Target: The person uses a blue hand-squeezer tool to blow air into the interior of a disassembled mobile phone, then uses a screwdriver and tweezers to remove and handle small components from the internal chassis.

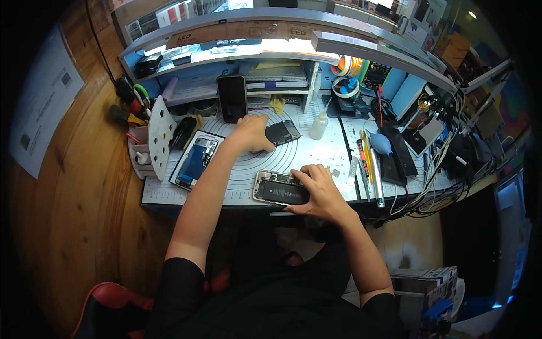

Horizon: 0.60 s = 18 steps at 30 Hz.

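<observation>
An opened phone [280,192] lies near the mat's front edge, its black battery and small circuit parts showing. My right hand [320,193] grips its right end, thumb on the near edge and fingers on the far edge. Farther off, my left hand [250,134] is closed around the left end of a dark phone part [283,133], whose covered end I cannot see. Behind that hand a phone with a black screen [232,99] stands upright. Left of my left forearm is a phone screen assembly [196,161] with a blue back, partly covered by the arm.
A clear dropper bottle [318,126] stands right of the dark part. Screwdrivers and tweezers [366,164] lie at the right beside a blue air blower [381,144] and tangled cables [432,181]. A white tool holder [158,138] stands at the left, under a shelf [254,56].
</observation>
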{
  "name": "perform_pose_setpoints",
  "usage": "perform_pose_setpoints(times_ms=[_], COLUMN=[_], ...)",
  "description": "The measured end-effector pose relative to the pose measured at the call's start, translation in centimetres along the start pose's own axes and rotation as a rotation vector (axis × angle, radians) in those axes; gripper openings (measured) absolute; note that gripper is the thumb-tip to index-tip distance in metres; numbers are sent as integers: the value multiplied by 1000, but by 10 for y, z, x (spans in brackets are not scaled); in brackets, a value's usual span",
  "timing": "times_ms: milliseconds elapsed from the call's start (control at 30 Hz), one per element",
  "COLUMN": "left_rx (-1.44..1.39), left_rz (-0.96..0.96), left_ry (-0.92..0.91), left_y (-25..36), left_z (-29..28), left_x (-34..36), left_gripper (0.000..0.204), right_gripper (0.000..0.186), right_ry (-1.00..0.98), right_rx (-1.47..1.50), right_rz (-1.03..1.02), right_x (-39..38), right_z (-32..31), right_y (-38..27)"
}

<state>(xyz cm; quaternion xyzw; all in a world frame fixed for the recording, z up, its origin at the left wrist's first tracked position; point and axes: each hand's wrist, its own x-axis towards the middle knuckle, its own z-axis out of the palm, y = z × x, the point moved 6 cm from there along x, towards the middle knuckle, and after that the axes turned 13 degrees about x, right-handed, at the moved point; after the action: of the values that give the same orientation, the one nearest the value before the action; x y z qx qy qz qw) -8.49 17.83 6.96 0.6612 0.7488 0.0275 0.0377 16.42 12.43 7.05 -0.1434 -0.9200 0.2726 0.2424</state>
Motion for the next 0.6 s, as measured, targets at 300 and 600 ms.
perform_pose_setpoints(times_ms=[300, 600], left_rx=[-92, -403], left_rz=[-21, -2], left_ry=[168, 581], left_y=[-3, -31], left_z=[-7, -121], left_x=[-33, -148], left_gripper=[74, 68], right_gripper=[79, 80], right_ry=[-29, -51], right_rx=[209, 46], right_rz=[80, -7], right_x=[7, 85], right_z=[2, -7], right_y=[-5, 35])
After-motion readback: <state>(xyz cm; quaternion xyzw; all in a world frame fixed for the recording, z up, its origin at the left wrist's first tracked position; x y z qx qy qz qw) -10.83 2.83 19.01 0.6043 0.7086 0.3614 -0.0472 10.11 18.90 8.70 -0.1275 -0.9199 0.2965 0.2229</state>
